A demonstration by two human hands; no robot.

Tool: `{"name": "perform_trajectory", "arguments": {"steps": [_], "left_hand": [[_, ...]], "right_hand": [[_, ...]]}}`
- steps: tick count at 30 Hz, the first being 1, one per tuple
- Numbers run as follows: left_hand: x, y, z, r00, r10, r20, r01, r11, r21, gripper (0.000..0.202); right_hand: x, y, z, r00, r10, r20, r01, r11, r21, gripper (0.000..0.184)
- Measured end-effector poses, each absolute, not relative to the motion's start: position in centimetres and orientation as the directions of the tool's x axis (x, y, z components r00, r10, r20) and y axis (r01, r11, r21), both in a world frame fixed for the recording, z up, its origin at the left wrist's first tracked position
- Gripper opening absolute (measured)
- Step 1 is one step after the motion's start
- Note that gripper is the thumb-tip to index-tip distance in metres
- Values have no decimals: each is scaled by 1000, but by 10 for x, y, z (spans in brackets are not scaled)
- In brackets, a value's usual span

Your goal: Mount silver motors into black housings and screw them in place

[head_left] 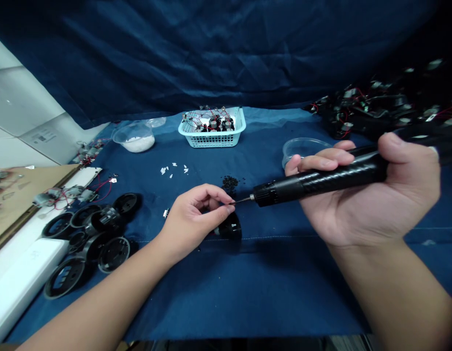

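R hand's wrapped around the pwr driver (339, 179), L hand (192, 214) has thumb + index pinched at the tip of the driver bit (242, 200) — can't tell if a screw's in there too. Black part (233, 227) sits on the blue cloth (284, 302) just beside L hand, partly hidden, bit apparently not on it, so I'd call this one unfinished. Left over, prob.: a pile of tiny black pcs (230, 183) (screws, I think) and a grp of black rings (114, 254); wired motors (214, 123) fill the basket (212, 141) — done or waiting, unclear.
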State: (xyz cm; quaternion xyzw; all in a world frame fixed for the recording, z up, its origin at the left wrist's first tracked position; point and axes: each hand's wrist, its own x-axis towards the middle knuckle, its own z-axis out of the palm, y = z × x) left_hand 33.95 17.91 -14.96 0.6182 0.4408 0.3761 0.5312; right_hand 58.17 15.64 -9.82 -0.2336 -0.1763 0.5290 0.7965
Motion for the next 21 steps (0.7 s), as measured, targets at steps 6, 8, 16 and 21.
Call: {"name": "perform_trajectory", "arguments": {"steps": [6,8,16,21], "left_hand": [[340,180,-149,321,947,23,185,-86,979,19],[340,180,-150,328,943,47,190,-115,975,20],[334,180,-149,489,868,88,394,-310,865,60],[334,182,-154,646,763,-24,623,-509,594,83]], "right_hand": [[579,157,-98,379,925,28,-761,328,-560,24],[579,157,-99,382,924,35,-756,334,-563,28],[584,157,-99,385,922,35,-759,338,-557,24],[583,157,-100,423,903,73,-713,382,-588,25]]}}
